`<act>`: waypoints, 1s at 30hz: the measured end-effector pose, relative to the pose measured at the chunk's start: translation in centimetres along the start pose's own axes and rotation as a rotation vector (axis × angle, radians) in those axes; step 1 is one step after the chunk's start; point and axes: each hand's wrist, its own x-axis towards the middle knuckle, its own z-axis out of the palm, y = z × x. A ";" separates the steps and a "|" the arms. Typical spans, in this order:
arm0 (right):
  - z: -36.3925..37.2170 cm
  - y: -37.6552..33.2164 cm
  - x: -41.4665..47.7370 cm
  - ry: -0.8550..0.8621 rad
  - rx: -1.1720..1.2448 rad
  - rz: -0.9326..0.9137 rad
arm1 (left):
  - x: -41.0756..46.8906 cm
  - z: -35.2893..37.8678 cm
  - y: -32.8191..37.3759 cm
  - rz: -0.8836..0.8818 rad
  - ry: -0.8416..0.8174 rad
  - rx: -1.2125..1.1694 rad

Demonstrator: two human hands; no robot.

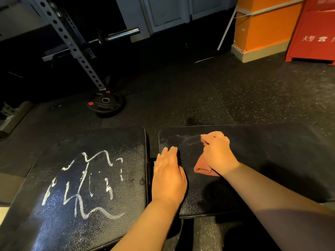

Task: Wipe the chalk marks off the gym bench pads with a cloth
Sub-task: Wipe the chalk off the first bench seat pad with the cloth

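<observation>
Head view, looking down on two black bench pads. In the centre of the frame we see the left hand lying palm-down with its fingers straight and together. It holds nothing and rests flat on the left edge of the right bench pad, just beside the gap between the pads. To its right, the right hand is curled round a bunched reddish-brown cloth, knuckles up, and presses it onto the same pad. One fold of the cloth trails out below the wrist. A faint chalk smear lies just left of the knuckles. Both forearms enter from the lower edge. At lower left, the left bench pad carries bold white chalk marks, untouched. A weight plate lies on the floor at upper left.
</observation>
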 end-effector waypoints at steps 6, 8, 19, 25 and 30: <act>0.2 -1.5 0.0 -0.210 0.162 -0.192 | -0.1 0.3 -0.1 -0.031 -0.026 0.000; 0.1 -0.1 0.9 -0.145 0.080 -0.046 | 0.0 0.2 -0.1 -0.039 -0.030 -0.009; 0.5 -0.4 1.1 -0.099 0.195 -0.059 | -0.2 -0.5 0.7 -0.067 -0.036 -0.028; 1.1 -1.6 0.7 -0.148 0.165 -0.207 | -0.2 -0.5 0.9 -0.044 -0.015 -0.033; 0.0 -1.2 2.1 -0.126 0.087 0.023 | -0.1 -0.3 0.8 -0.065 -0.014 -0.045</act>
